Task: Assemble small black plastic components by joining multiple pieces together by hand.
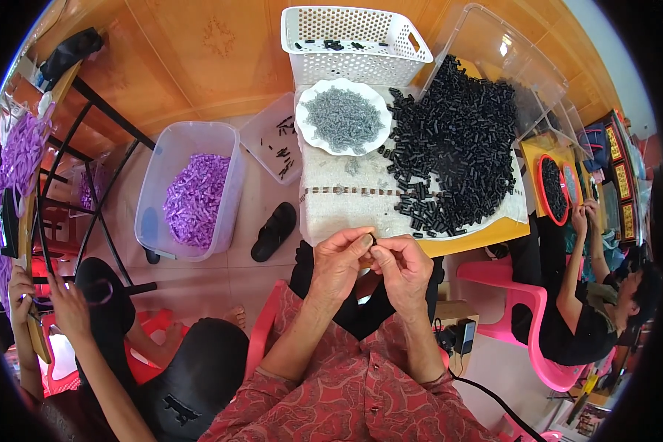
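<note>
My left hand (340,259) and my right hand (402,267) meet just off the near edge of the cloth-covered table, thumbs and forefingers pinched together. Between the fingertips is a small black plastic piece (373,239), mostly hidden by the fingers. Beyond them on the pale cloth (339,210) lies a large heap of short black plastic tubes (457,147), spreading to the right. A white scalloped plate (314,140) at the far left of the cloth carries a pile of small clear grey parts (344,119). A few of those clear parts lie loose below the plate.
A perforated white basket (353,70) with a few black pieces stands at the back. Behind the heap leans a clear bin (530,59). On the floor are a tub (232,191) of purple pieces and a black slipper (275,232). Other people work at both sides.
</note>
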Action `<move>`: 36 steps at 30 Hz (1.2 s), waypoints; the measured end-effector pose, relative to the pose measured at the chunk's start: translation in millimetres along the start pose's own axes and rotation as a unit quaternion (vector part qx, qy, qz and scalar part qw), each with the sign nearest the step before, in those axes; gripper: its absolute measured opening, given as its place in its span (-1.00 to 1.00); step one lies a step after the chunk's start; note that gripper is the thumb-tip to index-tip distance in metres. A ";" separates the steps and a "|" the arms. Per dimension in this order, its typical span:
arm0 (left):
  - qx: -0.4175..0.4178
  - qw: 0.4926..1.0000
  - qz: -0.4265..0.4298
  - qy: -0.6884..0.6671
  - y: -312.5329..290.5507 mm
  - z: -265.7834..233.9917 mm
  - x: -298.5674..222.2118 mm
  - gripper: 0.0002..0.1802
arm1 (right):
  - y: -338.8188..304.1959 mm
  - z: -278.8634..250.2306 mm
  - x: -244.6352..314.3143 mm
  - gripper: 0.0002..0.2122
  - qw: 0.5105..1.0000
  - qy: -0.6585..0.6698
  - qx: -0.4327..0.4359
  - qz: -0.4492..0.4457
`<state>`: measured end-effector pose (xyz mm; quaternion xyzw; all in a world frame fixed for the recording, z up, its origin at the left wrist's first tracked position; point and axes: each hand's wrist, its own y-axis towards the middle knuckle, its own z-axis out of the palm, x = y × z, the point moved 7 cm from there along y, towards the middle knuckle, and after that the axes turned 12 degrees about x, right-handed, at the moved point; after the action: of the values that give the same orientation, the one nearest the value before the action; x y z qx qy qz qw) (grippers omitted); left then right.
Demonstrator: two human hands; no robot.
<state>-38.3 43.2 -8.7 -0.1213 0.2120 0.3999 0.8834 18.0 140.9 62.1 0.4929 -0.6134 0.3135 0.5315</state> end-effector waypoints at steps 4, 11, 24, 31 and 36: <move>-0.008 1.000 -0.017 -0.024 0.9 -1.3 2.8 -0.79 | 1.5 1.7 25.1 -0.89 0.978 -0.180 0.001 -0.109; 0.034 0.997 -0.024 -0.065 3.4 0.0 4.9 -0.79 | 4.6 -3.4 35.0 -0.74 0.974 -0.193 -0.009 -0.116; 0.060 0.991 -0.053 -0.104 3.7 1.6 9.1 -0.65 | 6.6 3.6 32.9 -0.68 0.962 -0.204 0.049 -0.172; 0.130 0.987 -0.039 -0.081 4.2 4.8 12.1 -0.53 | 5.7 -4.9 27.6 -0.71 0.970 -0.181 0.012 -0.159; 0.165 0.986 -0.020 0.007 3.1 15.9 1.2 -0.41 | 6.4 -7.8 32.3 -0.72 0.971 -0.175 0.000 -0.165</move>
<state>-35.4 52.1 4.6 0.0196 0.2788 0.3409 0.8976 16.3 141.3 95.9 0.6348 -0.6069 0.1306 0.4601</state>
